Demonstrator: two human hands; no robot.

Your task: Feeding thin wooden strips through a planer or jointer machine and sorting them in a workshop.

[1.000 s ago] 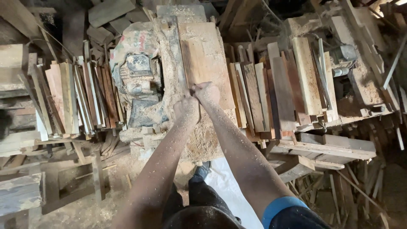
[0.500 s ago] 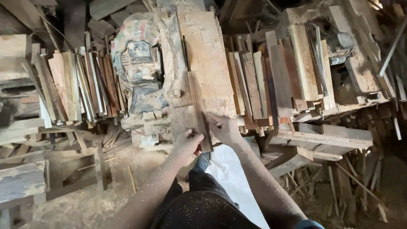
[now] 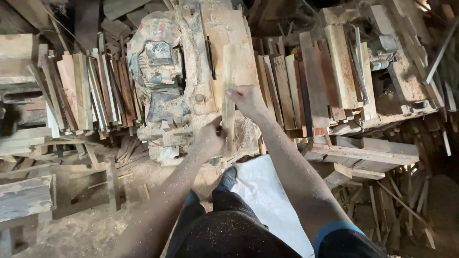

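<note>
Head view, narrow wooden strip [image 3: 228,91] lying lengthwise on sawdust-covered saw bench [image 3: 239,33], left hand [image 3: 210,138] pinching its near end, right hand [image 3: 246,99] fingers pressed together against its side, stacked offcuts [image 3: 91,91] beside.

A crumpled printed sack [image 3: 153,28] (whitish, with red and green markings) drapes over the dusty motor [image 3: 155,62].

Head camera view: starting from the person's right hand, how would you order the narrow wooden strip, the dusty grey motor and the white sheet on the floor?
From the right hand:
1. Narrow wooden strip, touching it.
2. Dusty grey motor, to its left.
3. White sheet, below on the floor.
</note>
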